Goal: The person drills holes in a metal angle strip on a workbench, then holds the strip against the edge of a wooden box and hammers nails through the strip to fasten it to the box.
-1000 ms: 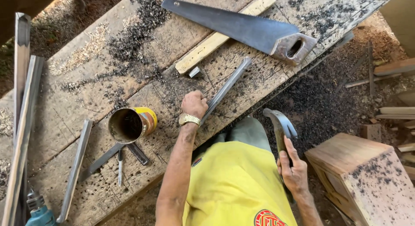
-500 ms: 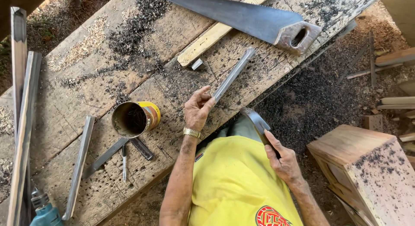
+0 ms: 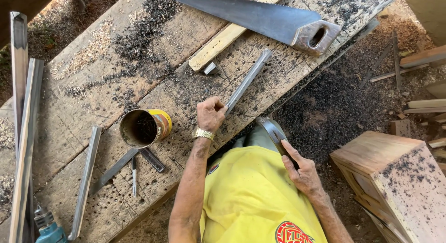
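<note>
Seen from the head camera, the left hand [image 3: 211, 113] is clenched around the near end of a long grey metal bar [image 3: 248, 80] that lies slantwise on the worn wooden workbench [image 3: 88, 92], its far end pointing up toward the handsaw [image 3: 260, 17]. The right hand [image 3: 304, 173] is off the bench, over the person's lap, its fingers [image 3: 290, 152] closed on the handle of a dark curved metal tool [image 3: 272, 131] whose head pokes up just at the bench edge; which kind of tool it is cannot be made out. Beyond the bar a pale wooden strip [image 3: 227, 36] lies partly under the saw blade, and a small grey metal offcut [image 3: 210, 68] sits at the strip's near end, close to the bar but apart from it. Left of the clenched hand stands a yellow tin can [image 3: 144, 127] with dark contents, near the wrist but not touching it. Below the can lie a flat metal square [image 3: 125, 164] and a thin nail-like piece [image 3: 134, 175]. Farther left another grey bar [image 3: 86, 180] lies on the boards, and two longer bars [image 3: 23, 131] run along the bench's left edge. A blue-green power drill [image 3: 49, 229] shows at the bottom left corner. Dark metal filings and pale sawdust are strewn over the boards and the ground. To the right, on the ground, sits a wooden box [image 3: 395, 178], speckled with filings, with loose wood scraps [image 3: 423, 57] beyond it.
</note>
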